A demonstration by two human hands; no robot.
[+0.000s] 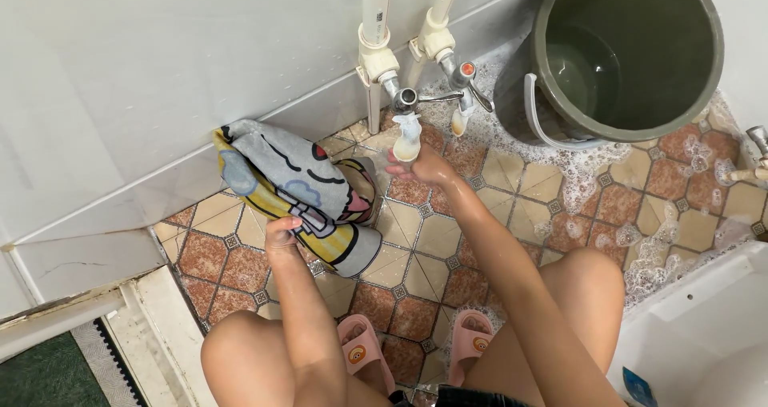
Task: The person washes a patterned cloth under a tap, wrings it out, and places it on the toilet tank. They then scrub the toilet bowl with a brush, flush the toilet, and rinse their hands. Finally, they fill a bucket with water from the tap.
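Beside the bucket point(632, 51), left hand point(282, 235) grips cloth point(300, 195); right hand point(424, 165) cups open under tap point(406, 99).

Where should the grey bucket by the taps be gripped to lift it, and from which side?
Probably by the pale handle, which hangs down the near-left outside wall of the grey bucket. Come from the tap side, where the right hand already is; the left hand holds the patterned cloth. It holds water, so lift upright.
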